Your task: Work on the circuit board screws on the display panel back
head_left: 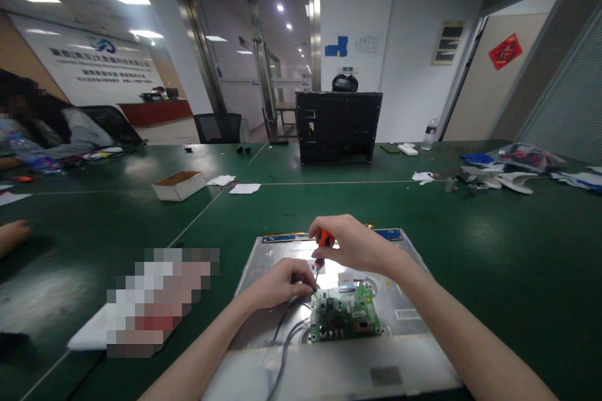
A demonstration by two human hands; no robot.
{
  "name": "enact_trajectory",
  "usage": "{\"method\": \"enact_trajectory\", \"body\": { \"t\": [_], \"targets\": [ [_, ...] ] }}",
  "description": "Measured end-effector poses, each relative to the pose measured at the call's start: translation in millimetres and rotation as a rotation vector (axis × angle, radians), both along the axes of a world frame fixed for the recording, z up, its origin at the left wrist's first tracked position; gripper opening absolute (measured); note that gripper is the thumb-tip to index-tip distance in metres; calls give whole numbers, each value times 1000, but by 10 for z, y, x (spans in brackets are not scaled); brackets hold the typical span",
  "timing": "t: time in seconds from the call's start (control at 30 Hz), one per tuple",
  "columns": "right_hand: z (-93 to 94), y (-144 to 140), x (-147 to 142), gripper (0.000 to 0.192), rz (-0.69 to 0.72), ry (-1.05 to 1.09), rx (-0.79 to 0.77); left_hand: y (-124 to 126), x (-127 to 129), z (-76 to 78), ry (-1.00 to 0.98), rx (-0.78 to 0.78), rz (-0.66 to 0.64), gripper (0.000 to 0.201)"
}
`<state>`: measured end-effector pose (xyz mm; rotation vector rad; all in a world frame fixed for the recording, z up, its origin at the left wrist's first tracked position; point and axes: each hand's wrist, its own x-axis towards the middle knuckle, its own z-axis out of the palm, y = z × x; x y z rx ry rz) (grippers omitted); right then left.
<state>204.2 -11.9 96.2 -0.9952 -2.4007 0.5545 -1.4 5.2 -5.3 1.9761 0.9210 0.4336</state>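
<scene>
My right hand (350, 241) is closed around the orange and black handle of a screwdriver (324, 239). Its shaft slants down toward the upper left corner of a green circuit board (348, 315). Beside the tip, the fingers of my left hand (286, 282) are pinched together; what they hold, if anything, is hidden. The board lies on the silvery metal back of a flat display panel (409, 294), which has a blue circuit strip (390, 235) along its far edge. Dark cables (283, 354) run from the board's left side toward me.
The panel rests on a green table (508, 301). Left of it lies a blurred-out flat item (160, 304); beyond stands an open white box (181, 188). A black monitor casing (338, 128) stands at the back. Another person's hand (13, 236) shows at far left.
</scene>
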Motion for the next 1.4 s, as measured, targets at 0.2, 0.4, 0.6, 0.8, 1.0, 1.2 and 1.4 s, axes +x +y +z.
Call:
{"method": "enact_trajectory", "body": {
  "t": [0.2,0.4,0.6,0.8,1.0,1.2,1.4],
  "targets": [
    [-83,-26,-70,17,-103,-174,201,9,-10,-32,18,-15,10,12],
    [-107,-60,-111,12,-152,-283,266,32,-19,-82,-2,-10,2,11],
    [-91,-74,-77,22,-97,-236,206,29,-21,-79,3,-35,-6,11],
    [-56,-118,-119,23,-207,-394,324,10,0,-28,37,23,-12,10],
    [-33,-155,-109,13,-141,-326,248,32,2,-71,25,-9,5,10],
    [-3,-139,-40,17,-48,-262,193,43,-8,-102,-11,-47,-4,12],
    [-8,-129,-51,20,-144,-334,246,17,11,-46,15,-28,0,13]
  ]
}}
